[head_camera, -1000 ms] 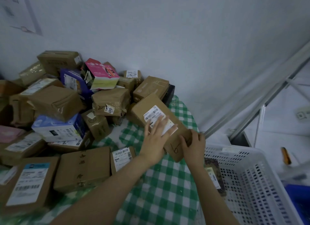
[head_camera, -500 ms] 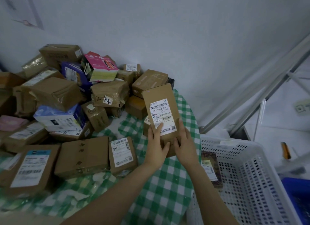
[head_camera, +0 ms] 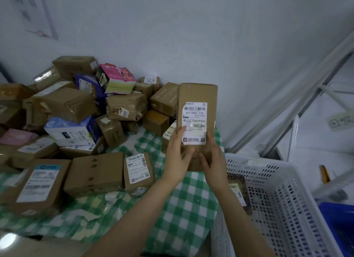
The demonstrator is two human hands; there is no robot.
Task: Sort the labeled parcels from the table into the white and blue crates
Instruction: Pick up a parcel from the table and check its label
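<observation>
Now left hand [head_camera: 177,157] & right hand [head_camera: 212,159] grip the box [head_camera: 197,95] upright, just left of the white crate [head_camera: 287,180]. Step: reading its label [head_camera: 194,122]. Next, prob: pick that crate or the blue crate [head_camera: 337,218] right of it.

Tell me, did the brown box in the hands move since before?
Yes. The brown box rose off the checked tablecloth and turned upright, gripped by the left hand and right hand.

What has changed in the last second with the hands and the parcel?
The left hand and right hand took hold of the brown parcel, which lay slanted against the other parcels, lifted it and turned it upright, label facing the camera. Those parcels and the white crate stayed put.
</observation>
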